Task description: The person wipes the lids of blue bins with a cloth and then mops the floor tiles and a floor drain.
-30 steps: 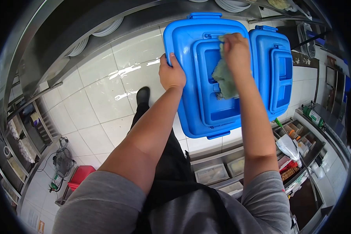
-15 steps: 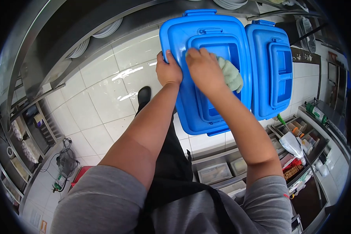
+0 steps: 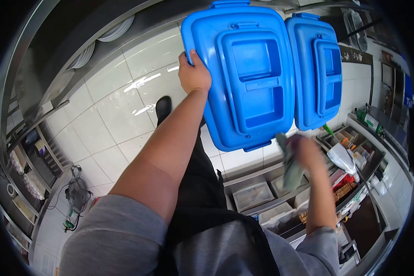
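My left hand [image 3: 194,76] grips the left edge of a large blue plastic lid [image 3: 214,92], thumb on top and fingers curled beneath the rim. The lid has a raised panel in its middle with two rectangular recesses. Off the lid's lower right corner, my right hand [image 3: 304,152] is blurred by motion and closed on a grey-green cloth [image 3: 290,168] that hangs down from it. A second blue lid [image 3: 306,73] of the same make lies just right of the first one.
White floor tiles [image 3: 110,119] spread out on the left. Stacked plates [image 3: 117,30] sit on a steel shelf at the upper left. Below the lids is a counter with food containers [image 3: 253,196] and a plastic bag [image 3: 342,161]. A fan [image 3: 78,188] stands at the lower left.
My right hand has moved off the lid, down and to the right, taking the cloth with it. Both lid recesses now show fully. My left hand keeps its hold on the lid's edge.
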Demonstrator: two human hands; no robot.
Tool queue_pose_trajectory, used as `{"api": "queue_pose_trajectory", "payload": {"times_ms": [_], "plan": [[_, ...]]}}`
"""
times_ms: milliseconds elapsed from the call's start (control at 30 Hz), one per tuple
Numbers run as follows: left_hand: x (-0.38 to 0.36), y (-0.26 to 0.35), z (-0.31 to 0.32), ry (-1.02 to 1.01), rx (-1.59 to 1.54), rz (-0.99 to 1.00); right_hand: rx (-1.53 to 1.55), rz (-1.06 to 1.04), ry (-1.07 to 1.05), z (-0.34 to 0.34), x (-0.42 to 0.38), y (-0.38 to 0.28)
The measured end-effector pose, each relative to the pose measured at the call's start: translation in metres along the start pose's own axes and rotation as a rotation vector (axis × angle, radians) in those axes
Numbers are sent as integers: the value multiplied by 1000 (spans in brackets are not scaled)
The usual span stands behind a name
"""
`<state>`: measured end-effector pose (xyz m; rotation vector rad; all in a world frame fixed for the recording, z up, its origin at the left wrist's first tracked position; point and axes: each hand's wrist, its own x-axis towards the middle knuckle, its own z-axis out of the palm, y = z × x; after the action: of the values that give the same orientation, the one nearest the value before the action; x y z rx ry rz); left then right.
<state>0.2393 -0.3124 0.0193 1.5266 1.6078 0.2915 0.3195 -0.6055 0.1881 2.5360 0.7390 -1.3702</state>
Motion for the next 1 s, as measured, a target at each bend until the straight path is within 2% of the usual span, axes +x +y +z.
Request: {"api": "queue_pose_trajectory", "payload": {"times_ms": [67,100,133,167,233,333,400,467,567,633,767,867,1000], "plan": [[3,1,3,13,13,-9,334,-98,312,-56,30,10],[3,2,4,1,13,5,374,-109,425,-81,50,-2],[2,1,5,17,9,11,493,-251,582,-94,80,-8],[2,-1,6,32,8,17,613,-304,672,-98,115,-16],[0,-2,6,5,6,22,521,-515,853,-64,183,-19],[3,-4,9,15,-6,19,487,-395,991,-13,169,-21],[4,-6,10,20,-4,30,468,-369,1037,22,138,-8],[2,-5,10,21,-19,40,449,-164,891,47,104,8],[3,1,9,-10,-23,23,335,-89,862,38,62,-17],[0,-1,8,2,-24,21,302,-116,953,28,66,-53],[4,-2,9,-3,-9,38,134,145,673,36,103,-94],[3,-3,10,9,-17,28,179,218,725,41,110,-104],[1,-1,8,31,1,25,210,120,797,52,113,-103]]}}
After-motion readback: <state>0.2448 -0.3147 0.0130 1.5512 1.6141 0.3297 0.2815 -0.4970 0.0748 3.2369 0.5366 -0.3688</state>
